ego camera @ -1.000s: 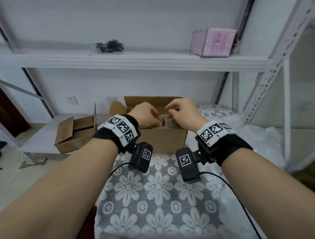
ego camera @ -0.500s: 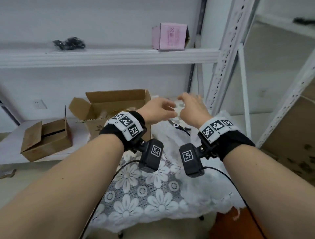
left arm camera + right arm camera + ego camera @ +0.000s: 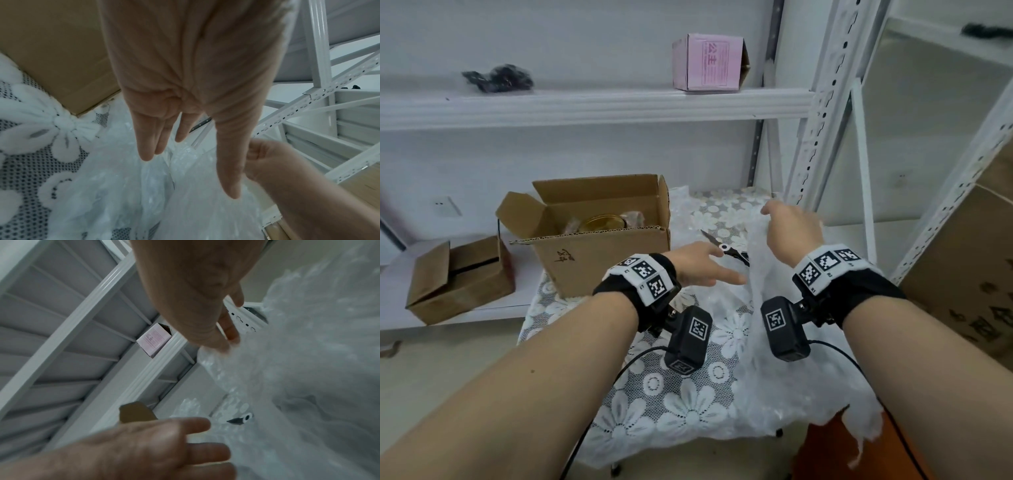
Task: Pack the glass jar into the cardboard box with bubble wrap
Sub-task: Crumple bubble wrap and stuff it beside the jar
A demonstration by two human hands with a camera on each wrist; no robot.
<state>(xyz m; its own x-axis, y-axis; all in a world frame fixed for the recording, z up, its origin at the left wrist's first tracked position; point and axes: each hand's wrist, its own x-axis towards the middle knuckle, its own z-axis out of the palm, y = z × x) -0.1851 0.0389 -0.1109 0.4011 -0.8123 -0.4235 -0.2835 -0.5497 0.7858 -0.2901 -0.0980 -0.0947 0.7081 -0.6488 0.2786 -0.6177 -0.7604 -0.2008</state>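
Small carton: plain brown cardboard, flaps partly folded, well to the left of the cardboard box on a low white shelf
Cardboard box: your landmark, open-topped brown corrugated board, flaps standing up, a handwritten mark on its front wall; it stands on the table's back left part
Glass jar: inside the cardboard box, only its round gold metal lid shows above the front wall, with crumpled wrapping beside it
Tablecloth: grey mesh with raised white lace flowers, spread under the cardboard box and in front of it
Your left hand: just right of the cardboard box, fingers straight and spread, reaching over the bubble wrap and holding nothing
Scissors: dark pointed blades with a pale pivot, lying flat to the right of the cardboard box, just beyond your left hand
Bubble wrap: clear, crinkled, bubbled sheet, heaped over the table to the right of the cardboard box and hanging off the front edge
Your right hand: further right of the cardboard box, raised, thumb and fingertips pinching an upper edge of the bubble wrap and lifting it into a ridge
Pink carton: small matt box with printed text, on the white metal shelf above and to the right of the cardboard box
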